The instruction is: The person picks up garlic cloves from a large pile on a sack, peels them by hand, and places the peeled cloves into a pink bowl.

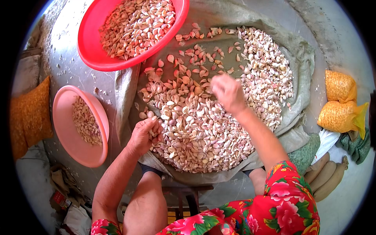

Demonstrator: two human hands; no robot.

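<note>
Unpeeled garlic cloves lie in a broad heap on a grey-green woven sheet before me. At the heap's left edge, my left hand is closed around a few garlic cloves, one pale clove showing at the thumb and fingertip. My right hand, blurred, is over the middle of the heap with its fingers curled. Whether it holds anything I cannot tell. Beyond it, looser reddish-lit cloves are scattered on the sheet, and a paler band of cloves curves along the right side.
A red basin of cloves stands at the upper left, overlapping the sheet. Below it a pink basin holds smaller pieces. Filled orange mesh sacks stand left, and full bags lie right. Beige stuffed tubes rest lower right.
</note>
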